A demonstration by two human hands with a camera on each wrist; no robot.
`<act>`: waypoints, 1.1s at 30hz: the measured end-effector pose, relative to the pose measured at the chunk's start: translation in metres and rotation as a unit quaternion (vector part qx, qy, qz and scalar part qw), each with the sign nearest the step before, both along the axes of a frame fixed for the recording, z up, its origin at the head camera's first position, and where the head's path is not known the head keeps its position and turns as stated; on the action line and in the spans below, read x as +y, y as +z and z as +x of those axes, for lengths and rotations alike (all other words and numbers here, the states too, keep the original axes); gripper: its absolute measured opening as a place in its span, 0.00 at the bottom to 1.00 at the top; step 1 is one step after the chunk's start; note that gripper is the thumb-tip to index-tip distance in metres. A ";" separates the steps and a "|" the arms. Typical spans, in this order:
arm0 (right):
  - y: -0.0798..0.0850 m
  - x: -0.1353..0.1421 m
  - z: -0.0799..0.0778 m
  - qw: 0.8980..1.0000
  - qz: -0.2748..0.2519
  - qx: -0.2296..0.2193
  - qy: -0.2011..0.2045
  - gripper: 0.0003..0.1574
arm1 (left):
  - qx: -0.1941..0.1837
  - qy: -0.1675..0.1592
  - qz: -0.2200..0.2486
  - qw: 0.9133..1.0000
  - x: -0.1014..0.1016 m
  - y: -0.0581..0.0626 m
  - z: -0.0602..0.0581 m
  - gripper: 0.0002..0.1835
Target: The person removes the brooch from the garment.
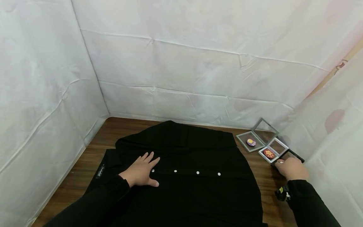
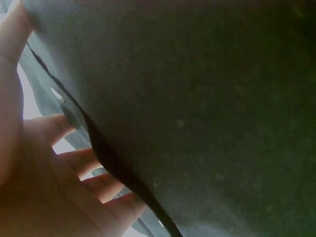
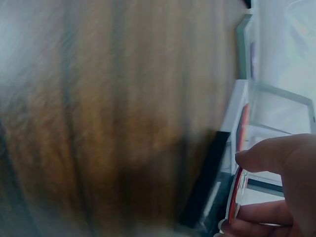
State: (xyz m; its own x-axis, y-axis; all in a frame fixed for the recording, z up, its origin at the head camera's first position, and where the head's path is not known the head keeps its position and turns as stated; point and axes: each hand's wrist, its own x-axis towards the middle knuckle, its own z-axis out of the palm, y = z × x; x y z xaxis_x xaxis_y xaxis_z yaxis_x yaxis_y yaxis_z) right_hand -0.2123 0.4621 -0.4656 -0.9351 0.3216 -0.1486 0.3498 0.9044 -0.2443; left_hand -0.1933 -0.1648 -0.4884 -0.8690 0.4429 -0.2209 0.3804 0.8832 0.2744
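A black shirt with a row of white buttons lies spread on the wooden table. My left hand rests on it with fingers spread, beside the leftmost visible button. At the far right my right hand reaches into a black case whose lid stands up. In the right wrist view, its thumb and fingers pinch a round badge with a red rim, at the base of that case. My hand hides most of the badge and case in the head view.
A white case holding a red-orange round badge stands open next to the black one. Behind it is an open grey case with a purple and yellow badge. White sheeting walls the table behind and on both sides.
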 end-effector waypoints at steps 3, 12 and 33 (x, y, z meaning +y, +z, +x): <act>-0.003 -0.001 0.002 1.000 0.007 -0.017 -0.020 0.33 | 0.002 0.000 0.002 1.000 0.000 0.000 0.000 0.56; -0.006 -0.002 0.002 1.000 0.012 -0.006 -0.024 0.32 | 0.001 0.003 0.004 1.000 -0.002 0.001 0.001 0.57; -0.010 -0.001 0.005 0.999 0.015 0.006 -0.043 0.49 | 0.002 0.003 0.005 1.000 -0.002 -0.001 -0.002 0.57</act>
State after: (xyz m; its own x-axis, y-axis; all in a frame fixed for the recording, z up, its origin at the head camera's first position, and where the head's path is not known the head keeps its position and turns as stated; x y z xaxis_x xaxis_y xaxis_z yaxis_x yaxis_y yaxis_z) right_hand -0.2078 0.4610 -0.4757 -0.9055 0.4054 -0.1256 0.4239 0.8781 -0.2219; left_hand -0.1949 -0.1666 -0.4890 -0.8721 0.4400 -0.2140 0.3764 0.8828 0.2811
